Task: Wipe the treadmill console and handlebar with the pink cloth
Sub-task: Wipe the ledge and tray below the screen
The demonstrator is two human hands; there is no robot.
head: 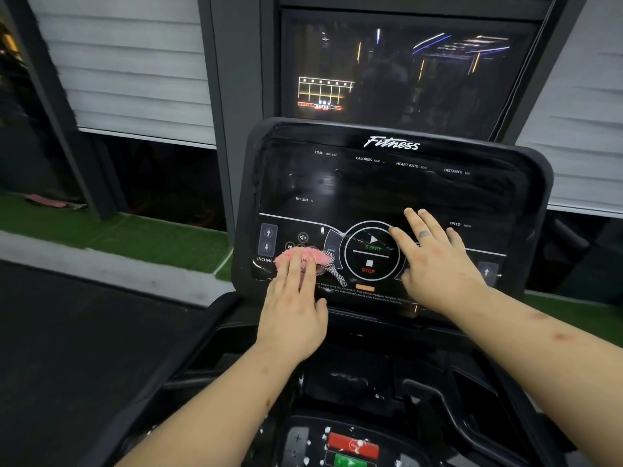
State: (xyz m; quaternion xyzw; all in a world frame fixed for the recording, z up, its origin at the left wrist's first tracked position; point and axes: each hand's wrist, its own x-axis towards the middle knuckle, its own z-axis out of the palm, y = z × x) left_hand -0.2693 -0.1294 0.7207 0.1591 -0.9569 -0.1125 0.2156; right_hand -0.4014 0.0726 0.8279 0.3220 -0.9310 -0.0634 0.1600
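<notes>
Pink cloth (303, 259) lies bunched on the treadmill console (387, 190), at about 8 o'clock on its black face, just beside the INCLINE arrow buttons (268, 240). The left hand (293, 308) presses it down with flat, straight fingers and does not curl round it. The right hand (435, 264) rests bare on the glass with fingers spread wide, holding nothing, at 3 o'clock from the round START and STOP ring (372, 251). To do this wipe well, I think the hand should push the cloth in long, slow rows across the whole face. It should go gently over the buttons so none gets pressed hard. The bare hand may leave finger marks, so that spot will want a wipe too. The handlebar is hard to pick out in the dark, and I guess it is left for after the console. Words you can read: "Fitness" at 12 o'clock, then TIME min:sec, CALORIES kcal, HEART RATE bpm and DISTANCE km in a row under it. INCLINE % sits at 9 o'clock and SPEED km/h at 3 o'clock. START is green, STOP is red, and a small PROG sits left of the ring. The tiny lines at 6 o'clock are too blurry to read.
</notes>
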